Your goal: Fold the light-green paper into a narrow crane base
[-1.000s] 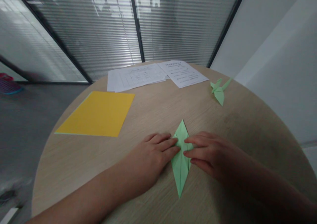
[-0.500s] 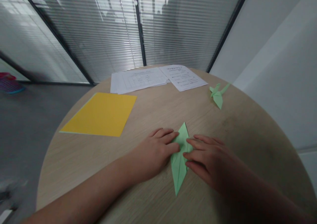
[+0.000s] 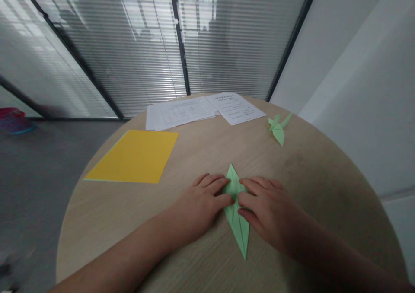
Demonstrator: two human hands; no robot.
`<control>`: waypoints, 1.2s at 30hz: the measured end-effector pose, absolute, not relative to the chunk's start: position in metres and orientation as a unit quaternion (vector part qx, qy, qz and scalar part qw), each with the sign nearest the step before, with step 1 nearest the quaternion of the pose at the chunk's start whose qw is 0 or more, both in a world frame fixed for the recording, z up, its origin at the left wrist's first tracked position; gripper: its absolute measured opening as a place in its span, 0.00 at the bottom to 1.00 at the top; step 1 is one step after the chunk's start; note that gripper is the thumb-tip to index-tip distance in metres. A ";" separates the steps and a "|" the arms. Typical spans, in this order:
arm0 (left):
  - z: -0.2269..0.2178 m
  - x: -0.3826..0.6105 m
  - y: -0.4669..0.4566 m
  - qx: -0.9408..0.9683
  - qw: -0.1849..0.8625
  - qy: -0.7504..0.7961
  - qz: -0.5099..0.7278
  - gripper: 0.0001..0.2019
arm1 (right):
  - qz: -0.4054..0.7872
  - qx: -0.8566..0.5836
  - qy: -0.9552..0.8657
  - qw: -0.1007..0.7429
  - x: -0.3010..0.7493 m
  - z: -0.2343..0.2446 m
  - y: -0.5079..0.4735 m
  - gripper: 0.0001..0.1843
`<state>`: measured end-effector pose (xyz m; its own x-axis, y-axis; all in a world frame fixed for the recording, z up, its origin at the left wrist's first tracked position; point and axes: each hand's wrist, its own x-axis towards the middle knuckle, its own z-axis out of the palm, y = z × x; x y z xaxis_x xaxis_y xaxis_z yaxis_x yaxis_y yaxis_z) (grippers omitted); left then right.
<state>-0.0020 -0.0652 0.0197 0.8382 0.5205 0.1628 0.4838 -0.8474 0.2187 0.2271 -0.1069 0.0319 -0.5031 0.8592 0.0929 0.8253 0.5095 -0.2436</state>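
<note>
A light green paper folded into a long kite shape lies on the round wooden table in front of me. My left hand rests flat on the table with its fingertips pressing the fold's left edge. From the other side my right hand presses the paper's middle with fingers stretched out and close together. Both hands cover the middle of the fold; its far tip and near tip show.
A finished green paper crane sits at the far right of the table. A yellow sheet lies at the left. White printed papers lie at the far edge, before a glass wall with blinds. A white wall stands right.
The hands have drawn closer together over the fold, and the paper's near tip has swung a little to the right. The view has shifted slightly.
</note>
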 end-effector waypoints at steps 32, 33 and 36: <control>0.023 -0.002 -0.068 0.941 0.116 0.292 0.125 0.14 | 0.098 -0.446 -0.876 0.154 0.236 0.023 -0.094 0.10; 0.024 -0.003 -0.068 0.940 0.121 0.288 0.139 0.13 | 0.110 -0.445 -0.870 0.180 0.239 0.024 -0.092 0.09; 0.024 -0.004 -0.067 0.936 0.135 0.284 0.156 0.14 | 0.122 -0.468 -0.837 0.255 0.250 0.021 -0.082 0.06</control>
<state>-0.0044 -0.0667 0.0236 0.7902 0.5740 0.2148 0.4897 -0.8020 0.3420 0.2499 -0.0823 0.0205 -0.4326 0.8455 0.3130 0.7206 0.5329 -0.4435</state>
